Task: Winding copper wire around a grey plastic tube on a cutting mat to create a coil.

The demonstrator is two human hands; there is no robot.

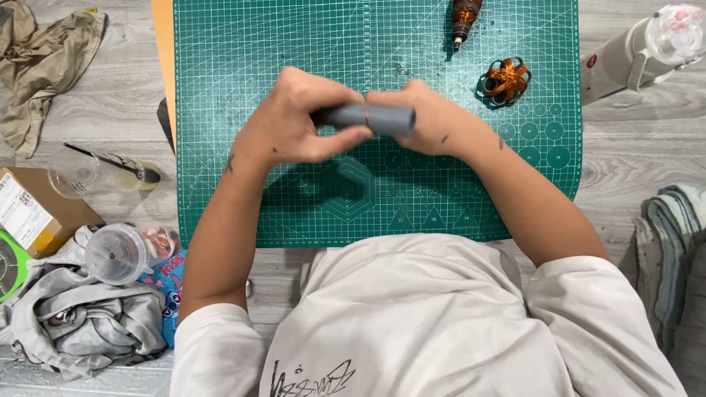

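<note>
Two hands on one grey tube (371, 117), held level above green cutting mat (368, 198), mid-mat. Left hand (294, 121) pinches tube's left end, thumb under, fingers curled over top. Right hand (430, 121) wraps right end from behind. Judgement: work mid-way; copper-wound coil (506, 79) looks finished, lies well apart at mat's upper right. Brown tool (465, 18) cut off at top edge. Tube's left end hidden by fingers; seam or joint at middle unclear. Can't tell if tube is one piece or two.

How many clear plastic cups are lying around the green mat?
2. One clear cup sits left of the green mat, beside a small brush; another lies on the grey cloth lower left. Others may be hidden under the cloths.
</note>
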